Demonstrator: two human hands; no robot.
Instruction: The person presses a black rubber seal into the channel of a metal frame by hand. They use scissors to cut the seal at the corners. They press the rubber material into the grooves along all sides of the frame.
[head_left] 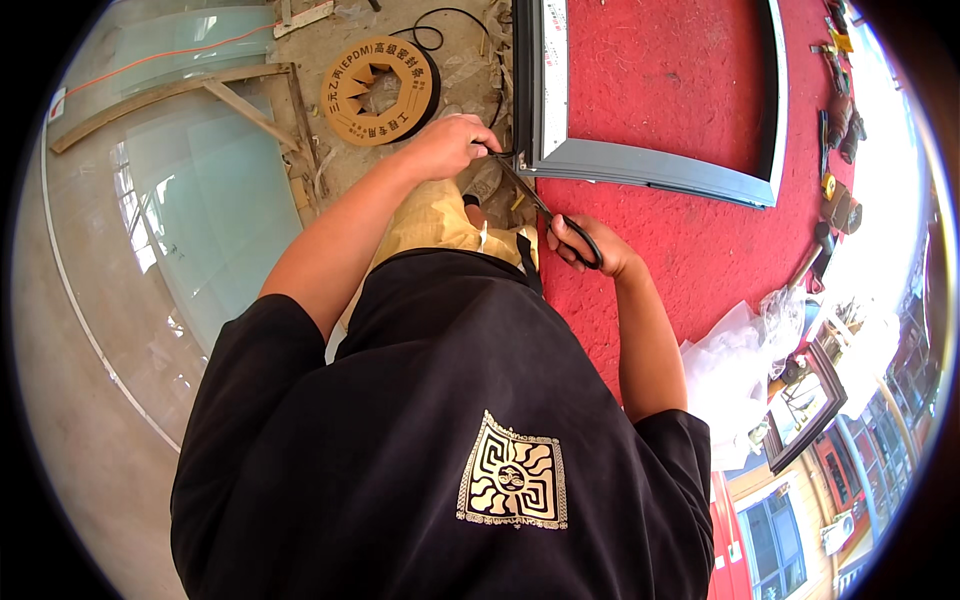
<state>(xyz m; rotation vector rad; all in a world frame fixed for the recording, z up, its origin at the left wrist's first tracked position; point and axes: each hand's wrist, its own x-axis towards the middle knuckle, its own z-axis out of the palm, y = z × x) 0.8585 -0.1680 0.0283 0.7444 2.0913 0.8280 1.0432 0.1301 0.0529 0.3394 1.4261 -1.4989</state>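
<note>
My right hand (590, 248) grips the black handles of a pair of scissors (545, 208), whose blades point up toward the near left corner of a grey metal window frame (640, 168). My left hand (450, 145) pinches a thin black rubber strip (497, 153) at that corner, right at the blade tips. The frame lies flat on a red carpeted table (680, 80). My black shirt and tan trousers fill the lower middle of the view.
A cardboard spool (378, 90) of black sealing strip lies on the concrete floor to the left, its cord looping away. Glass panes (190, 190) and wooden slats lie further left. Tools (840, 130) line the table's right edge, with crumpled clear plastic (735, 370) below.
</note>
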